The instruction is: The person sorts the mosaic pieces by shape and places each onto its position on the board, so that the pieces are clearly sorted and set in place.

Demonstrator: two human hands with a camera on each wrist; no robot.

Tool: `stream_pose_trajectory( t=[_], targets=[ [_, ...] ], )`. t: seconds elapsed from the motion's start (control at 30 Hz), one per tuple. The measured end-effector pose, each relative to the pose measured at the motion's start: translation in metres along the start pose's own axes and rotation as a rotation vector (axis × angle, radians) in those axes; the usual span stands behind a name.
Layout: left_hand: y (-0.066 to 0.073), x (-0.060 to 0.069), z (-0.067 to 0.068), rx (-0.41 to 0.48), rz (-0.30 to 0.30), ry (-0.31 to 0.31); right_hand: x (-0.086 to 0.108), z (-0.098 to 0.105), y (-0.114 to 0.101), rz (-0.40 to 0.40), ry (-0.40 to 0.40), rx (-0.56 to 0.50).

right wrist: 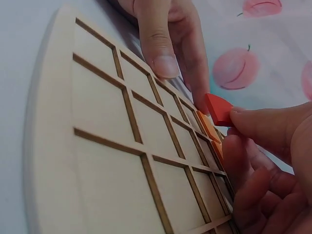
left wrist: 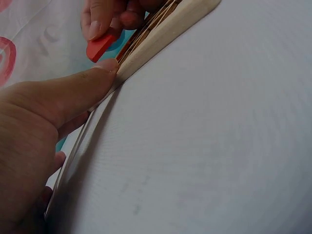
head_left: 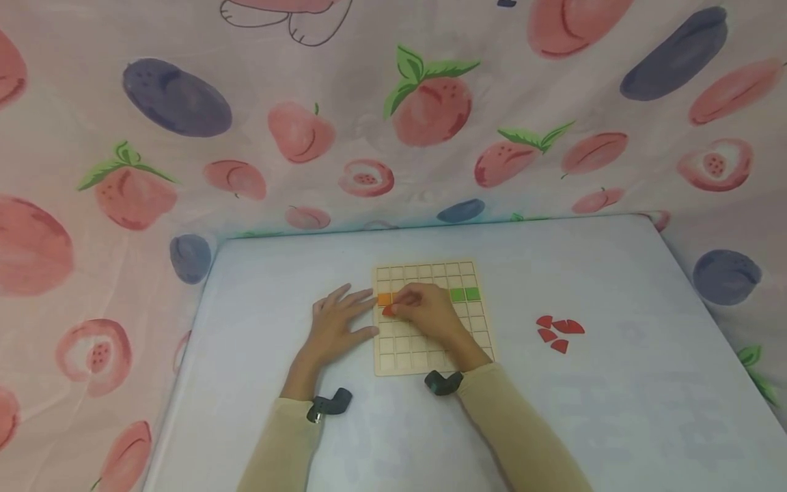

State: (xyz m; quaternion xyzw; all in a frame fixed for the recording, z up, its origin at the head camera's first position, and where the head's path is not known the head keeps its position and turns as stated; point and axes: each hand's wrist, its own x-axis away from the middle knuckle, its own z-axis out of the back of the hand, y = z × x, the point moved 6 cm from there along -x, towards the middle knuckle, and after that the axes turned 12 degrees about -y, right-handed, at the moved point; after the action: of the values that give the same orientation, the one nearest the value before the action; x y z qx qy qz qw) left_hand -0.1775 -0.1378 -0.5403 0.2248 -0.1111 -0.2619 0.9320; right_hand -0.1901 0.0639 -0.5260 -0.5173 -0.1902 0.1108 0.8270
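A wooden grid board (head_left: 387, 345) lies on the table, its square cells bordered by raised strips. My right hand (head_left: 428, 311) pinches a red quarter-circle piece (right wrist: 219, 109) between thumb and fingers, just above the board's left side. Spread fingers of my left hand (head_left: 338, 324) touch the board's left edge, with the thumb at its rim in the left wrist view. Orange squares (right wrist: 208, 126) sit in cells near the held piece, partly hidden by my right hand in the head view. Two green squares (head_left: 464, 294) fill cells at the right end of the same row.
Several loose red pieces (head_left: 547, 335) lie on the white table (head_left: 615, 287) to the right of the board. A fruit-print cloth (head_left: 246, 137) hangs behind the table and along its sides. Dark wrist cameras (head_left: 330, 403) are worn on both arms.
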Motion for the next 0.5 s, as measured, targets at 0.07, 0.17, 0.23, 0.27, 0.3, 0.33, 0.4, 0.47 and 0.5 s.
stream_pose_trajectory(
  t=[0.07,0.17,0.23,0.27,0.3,0.33,0.4,0.47,0.5],
  targets=[
    [0.0007,0.0009,0.0009,0.001,0.0,0.002,-0.0012,-0.0009,0.0004,0.003,0.006,0.018],
    [0.0016,0.0023,0.0021,0.006,0.001,0.002,-0.0028,-0.0024,0.001,0.0,0.013,0.052],
    [0.0011,0.0027,0.002,0.006,0.01,-0.005,-0.0037,-0.004,0.0004,0.0,0.01,0.069],
    [0.0008,0.0027,0.002,0.008,0.014,-0.009,-0.0042,-0.0049,0.0002,-0.001,0.009,0.076],
    [0.0004,0.0025,0.0018,0.01,0.017,-0.011,-0.0045,-0.0056,-0.0001,-0.003,0.008,0.084],
    [0.0001,0.0022,0.0015,0.005,0.016,-0.011,-0.0048,-0.0063,-0.0005,-0.005,0.008,0.093],
    [-0.0002,0.0014,0.0011,0.005,0.016,-0.016,-0.0051,-0.0072,-0.0011,-0.012,0.01,0.112],
    [-0.0004,0.0006,0.0007,0.002,0.012,-0.018,-0.0056,-0.0075,-0.0007,-0.023,0.019,0.139],
    [-0.0004,0.0002,0.0006,0.001,0.011,-0.019,-0.0056,-0.0074,-0.0007,-0.027,0.023,0.146]
  ],
)
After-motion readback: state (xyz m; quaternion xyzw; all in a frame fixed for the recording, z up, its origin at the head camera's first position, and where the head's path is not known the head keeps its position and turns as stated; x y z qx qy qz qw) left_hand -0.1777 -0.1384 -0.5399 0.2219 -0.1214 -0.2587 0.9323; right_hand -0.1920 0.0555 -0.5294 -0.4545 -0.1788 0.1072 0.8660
